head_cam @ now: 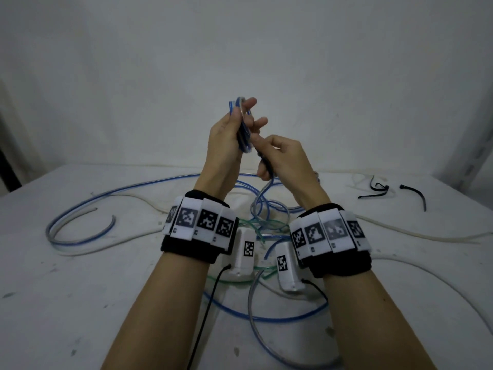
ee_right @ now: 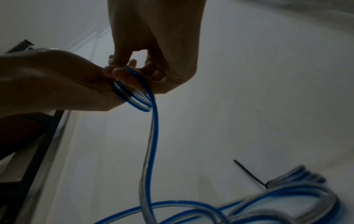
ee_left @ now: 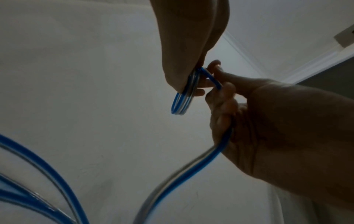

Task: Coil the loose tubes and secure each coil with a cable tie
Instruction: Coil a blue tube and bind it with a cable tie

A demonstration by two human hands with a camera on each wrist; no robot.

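Observation:
Both hands are raised above the table. My left hand (head_cam: 234, 126) grips a small coil of blue tube (head_cam: 242, 140), several loops wide, between thumb and fingers; two fingertips stick out straight. The coil (ee_left: 181, 103) hangs below the left palm in the left wrist view. My right hand (head_cam: 277, 156) is curled round the same blue tube (ee_left: 220, 145) just beside the coil, and the free length (ee_right: 151, 144) drops from it to the table. Black cable ties (head_cam: 378, 189) lie on the table at the far right.
Loose blue tube (head_cam: 80, 209), white tube (head_cam: 416, 233) and green tube (head_cam: 256, 225) sprawl over the white table (head_cam: 53, 303). A bundle of blue and clear tube (ee_right: 298, 189) lies at the right. A white wall stands behind. Dark shelving (ee_right: 28, 151) is at the left.

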